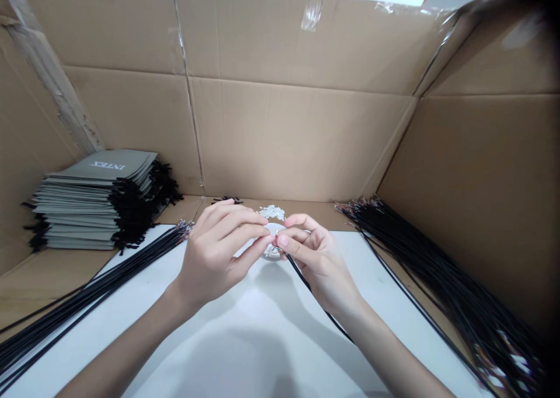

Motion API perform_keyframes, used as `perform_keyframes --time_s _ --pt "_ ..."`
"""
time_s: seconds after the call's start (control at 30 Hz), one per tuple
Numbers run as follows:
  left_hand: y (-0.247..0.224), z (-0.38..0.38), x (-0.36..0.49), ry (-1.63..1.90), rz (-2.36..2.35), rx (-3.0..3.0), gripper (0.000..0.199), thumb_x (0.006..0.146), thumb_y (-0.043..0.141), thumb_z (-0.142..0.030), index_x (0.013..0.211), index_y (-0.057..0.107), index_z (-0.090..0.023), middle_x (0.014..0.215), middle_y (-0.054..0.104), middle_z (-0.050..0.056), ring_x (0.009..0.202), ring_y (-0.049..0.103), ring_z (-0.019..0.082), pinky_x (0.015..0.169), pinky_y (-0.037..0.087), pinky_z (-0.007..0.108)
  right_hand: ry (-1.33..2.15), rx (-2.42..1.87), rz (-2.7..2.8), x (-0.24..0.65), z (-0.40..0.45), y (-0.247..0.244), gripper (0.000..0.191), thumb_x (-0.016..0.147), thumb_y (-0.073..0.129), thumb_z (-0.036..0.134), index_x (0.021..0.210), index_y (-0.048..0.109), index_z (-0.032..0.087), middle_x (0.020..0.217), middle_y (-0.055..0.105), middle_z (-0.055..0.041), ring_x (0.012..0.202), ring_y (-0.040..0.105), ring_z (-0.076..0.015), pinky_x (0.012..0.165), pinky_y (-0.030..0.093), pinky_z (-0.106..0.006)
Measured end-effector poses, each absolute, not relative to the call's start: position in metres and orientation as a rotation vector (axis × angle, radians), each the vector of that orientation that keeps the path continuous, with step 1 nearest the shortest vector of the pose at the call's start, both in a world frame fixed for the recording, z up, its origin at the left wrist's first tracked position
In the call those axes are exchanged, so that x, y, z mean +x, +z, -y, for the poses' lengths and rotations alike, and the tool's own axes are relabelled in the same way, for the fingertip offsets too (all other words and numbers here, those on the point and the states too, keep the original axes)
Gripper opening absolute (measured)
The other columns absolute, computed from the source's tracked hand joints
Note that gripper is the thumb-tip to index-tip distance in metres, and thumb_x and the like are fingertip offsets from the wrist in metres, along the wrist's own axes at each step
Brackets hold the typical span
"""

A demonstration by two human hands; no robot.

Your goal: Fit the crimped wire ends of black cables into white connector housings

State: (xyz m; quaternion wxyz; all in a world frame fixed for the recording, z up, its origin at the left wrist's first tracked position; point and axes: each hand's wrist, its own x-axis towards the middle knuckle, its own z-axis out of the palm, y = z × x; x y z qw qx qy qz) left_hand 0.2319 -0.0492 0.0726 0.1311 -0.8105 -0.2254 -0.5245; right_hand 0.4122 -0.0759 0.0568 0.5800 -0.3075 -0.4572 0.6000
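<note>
Both hands meet near the middle of the view, over a small round white dish (272,257). My right hand (312,258) pinches the end of a black cable (301,276), which runs down and to the right beneath the wrist. My left hand (225,246) has its thumb and index finger pressed together at the same cable end; whatever tiny part lies between them is too small to make out. Thin wire ends show between the fingertips. Just behind the dish is a small pile of white pieces (272,212).
A bundle of black cables (109,281) lies at the left and a larger bundle (429,287) at the right. Grey INTEX pouches (79,205) with black cords are stacked at the back left. Cardboard walls (297,135) surround the white table surface (245,351).
</note>
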Motion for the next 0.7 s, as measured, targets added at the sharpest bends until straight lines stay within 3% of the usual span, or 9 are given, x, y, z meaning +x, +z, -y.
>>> perform_keyframes --time_s 0.13,0.37,0.5,0.7 --pt "0.074 0.053 0.233 -1.573 0.724 -2.511 0.010 0.087 0.068 -0.014 0.087 0.065 -0.023 0.094 0.075 0.001 0.088 0.067 0.019 0.094 0.047 0.040 1.207 -0.742 1.121 0.411 0.079 0.057 0.034 0.080 0.082 0.028 0.100 0.056 0.024 0.074 0.073 0.0022 0.067 0.060 -0.0124 0.067 0.048 -0.026" --pt "0.077 0.057 0.233 -1.778 1.036 -2.916 0.008 0.094 0.065 -0.022 0.086 0.067 -0.023 0.096 0.071 -0.002 0.093 0.064 0.014 0.086 0.046 0.026 0.779 -0.740 1.217 0.405 0.088 0.057 0.039 0.083 0.077 0.018 0.110 0.050 0.029 0.079 0.074 0.0029 0.073 0.067 -0.0153 0.071 0.052 -0.031" --pt "0.078 0.052 0.231 -1.942 1.234 -3.252 0.006 0.092 0.069 -0.030 0.096 0.069 -0.025 0.096 0.071 -0.003 0.091 0.065 0.012 0.083 0.048 0.022 0.793 -0.732 1.200 0.406 0.087 0.059 0.036 0.084 0.075 0.017 0.107 0.050 0.027 0.075 0.073 0.0041 0.067 0.065 -0.0139 0.065 0.050 -0.029" --pt "0.076 0.047 0.234 -2.220 1.413 -3.466 0.018 0.086 0.077 -0.026 0.092 0.061 -0.019 0.089 0.069 -0.002 0.082 0.064 0.010 0.074 0.049 0.020 0.934 -0.769 1.154 0.409 0.087 0.064 0.038 0.080 0.078 0.019 0.103 0.049 0.025 0.071 0.074 0.0039 0.063 0.061 -0.0118 0.061 0.045 -0.026"
